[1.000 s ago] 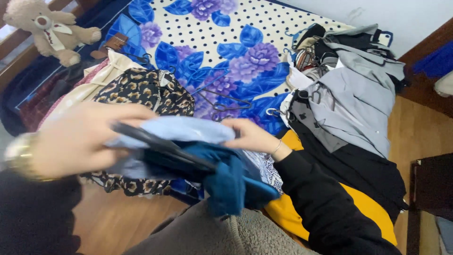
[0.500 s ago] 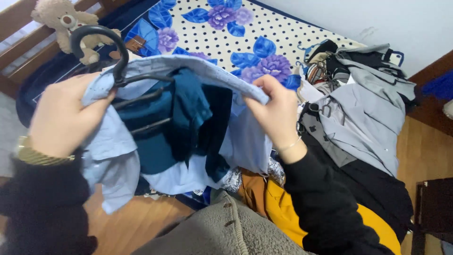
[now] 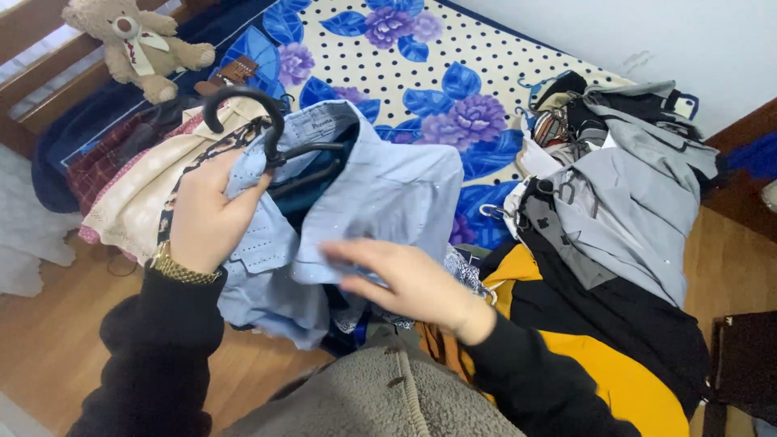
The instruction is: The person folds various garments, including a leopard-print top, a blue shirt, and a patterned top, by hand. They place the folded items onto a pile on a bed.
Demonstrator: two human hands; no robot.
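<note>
Left hand [image 3: 206, 214] grips the hangered blue shirt [image 3: 380, 194]; right hand [image 3: 396, 279] lies flat on it

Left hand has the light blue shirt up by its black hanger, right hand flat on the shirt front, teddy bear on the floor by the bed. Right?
Not the bear: the head view shows the teddy bear on the bed, by the wooden headboard. The rest holds: left hand, black hanger, light blue shirt, right hand.

Bed [image 3: 380, 61]: dotted floral blanket.
Far corner: teddy bear [image 3: 133, 40].
Left side: cream garment [image 3: 129, 198].
Right side: clothes pile [image 3: 623, 178], grey on top.
</note>
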